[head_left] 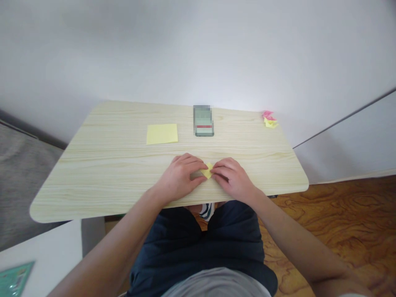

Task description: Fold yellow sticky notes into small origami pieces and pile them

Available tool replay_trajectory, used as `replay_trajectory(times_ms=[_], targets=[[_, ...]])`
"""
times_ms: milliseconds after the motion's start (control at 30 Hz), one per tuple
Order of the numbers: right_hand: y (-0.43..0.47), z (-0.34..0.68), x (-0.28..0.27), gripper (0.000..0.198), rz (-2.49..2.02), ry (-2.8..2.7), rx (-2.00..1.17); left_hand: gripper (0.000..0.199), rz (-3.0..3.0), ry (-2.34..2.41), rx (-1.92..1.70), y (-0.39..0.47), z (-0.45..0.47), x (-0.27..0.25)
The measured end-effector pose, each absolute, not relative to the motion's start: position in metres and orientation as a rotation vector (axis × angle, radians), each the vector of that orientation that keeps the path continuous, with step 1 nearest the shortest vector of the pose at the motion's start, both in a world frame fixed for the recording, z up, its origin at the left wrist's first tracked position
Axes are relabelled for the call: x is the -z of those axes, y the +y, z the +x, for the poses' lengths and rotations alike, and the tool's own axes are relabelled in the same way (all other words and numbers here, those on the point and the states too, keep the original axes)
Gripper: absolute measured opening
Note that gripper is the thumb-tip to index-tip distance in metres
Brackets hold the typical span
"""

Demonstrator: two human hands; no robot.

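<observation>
A small folded piece of yellow paper [208,171] lies near the front edge of the wooden table [117,173], one corner pointing toward me. My left hand [182,175] grips its left side, thumb and fingers closed on it. From the other side, the fingertips of my right hand [232,177] pinch its right corner. The fingers cover part of the paper, so its full folded shape is hidden.
A pad of yellow paper [162,134] lies left of centre. Behind my hands is a phone-like device [203,121], its screen blurred. Pink folded paper [268,116] and yellow folded paper [271,123] sit at the back right. A white wall [198,53] borders the table's far edge.
</observation>
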State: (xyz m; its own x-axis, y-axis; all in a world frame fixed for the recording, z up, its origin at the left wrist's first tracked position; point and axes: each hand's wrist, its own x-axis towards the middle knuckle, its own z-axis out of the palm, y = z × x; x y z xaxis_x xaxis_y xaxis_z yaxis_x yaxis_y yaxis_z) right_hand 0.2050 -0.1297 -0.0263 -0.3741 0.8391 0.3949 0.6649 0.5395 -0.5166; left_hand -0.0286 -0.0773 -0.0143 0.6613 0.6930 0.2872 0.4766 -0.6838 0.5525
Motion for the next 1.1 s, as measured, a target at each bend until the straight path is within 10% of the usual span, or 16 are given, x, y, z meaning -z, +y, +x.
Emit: replay_trajectory(times_ms=[1100], targets=[[-0.135, 0.177, 0.018, 0.008, -1.708, -1.892, -0.268, 0.004, 2.314, 1.249, -0.767, -0.089, -0.016, 0.016]])
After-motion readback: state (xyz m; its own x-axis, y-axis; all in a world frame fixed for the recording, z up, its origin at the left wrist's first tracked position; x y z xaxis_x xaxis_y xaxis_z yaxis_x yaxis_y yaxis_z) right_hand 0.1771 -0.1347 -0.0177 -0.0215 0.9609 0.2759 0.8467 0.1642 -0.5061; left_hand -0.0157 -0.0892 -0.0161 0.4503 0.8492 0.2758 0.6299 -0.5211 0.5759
